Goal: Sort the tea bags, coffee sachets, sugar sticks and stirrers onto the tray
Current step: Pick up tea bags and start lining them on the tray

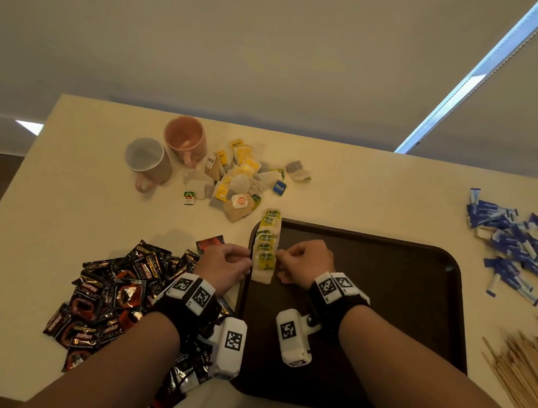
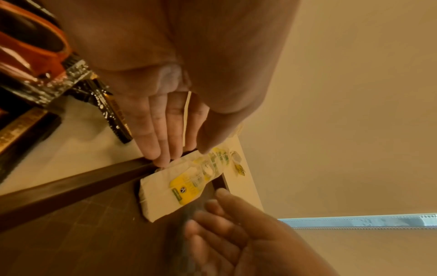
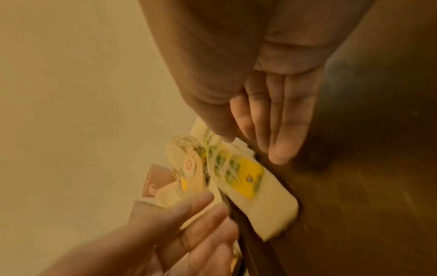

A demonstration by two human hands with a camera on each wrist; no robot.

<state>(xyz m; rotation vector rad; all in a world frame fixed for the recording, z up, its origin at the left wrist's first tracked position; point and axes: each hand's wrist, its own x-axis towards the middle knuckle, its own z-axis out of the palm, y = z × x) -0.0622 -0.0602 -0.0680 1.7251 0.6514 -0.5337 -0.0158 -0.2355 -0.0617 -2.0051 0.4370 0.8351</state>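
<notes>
Row of tea bags [image 1: 267, 243] lying along left edge of tray [image 1: 387, 289], far end over the rim. Left hand [image 1: 224, 263] and right hand [image 1: 308, 261] flanking it, fingers [image 2: 163, 130] straight, holding nothing. Probably light, soft, easily shifted; best nudged by sides. Plenty of free tray rightward.

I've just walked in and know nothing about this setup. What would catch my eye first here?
Probably the two hands, left hand and right hand, flanking a neat row of yellow-tagged tea bags along the left edge of a dark brown tray. Around it lie unsorted heaps: black coffee sachets at the left, blue sugar sticks and wooden stirrers at the right.
</notes>
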